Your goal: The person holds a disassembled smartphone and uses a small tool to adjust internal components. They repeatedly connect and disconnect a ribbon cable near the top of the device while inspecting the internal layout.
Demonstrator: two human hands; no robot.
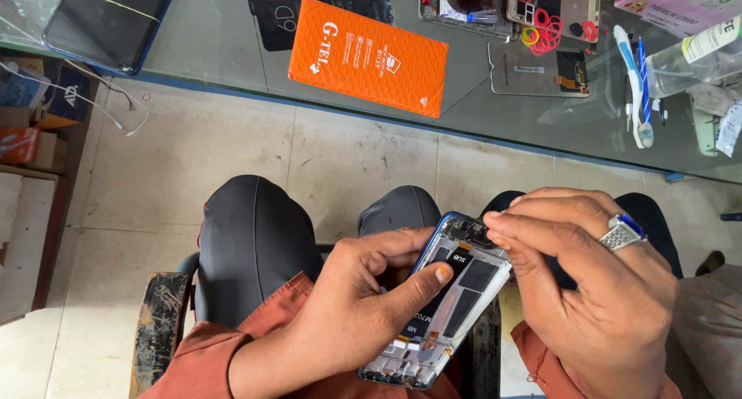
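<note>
Left hand has the opened smartphone with a blue frame and exposed silver insides cradled over the lap, fingers wrapped round its edge, thumb pressed flat on the black ribbon strip down the middle. Right hand, silver ring with a blue stone on one finger, comes in at the phone's top end with fingertips pressed together right by the camera corner; whether they're pinching a small part, I can't tell. Looks like mid-teardown, working at that top corner. The next move calls for a steady brace from the left and a fine touch from the right. Beyond the knees, tiled floor, then the glass table with an orange rectangular box.
</note>
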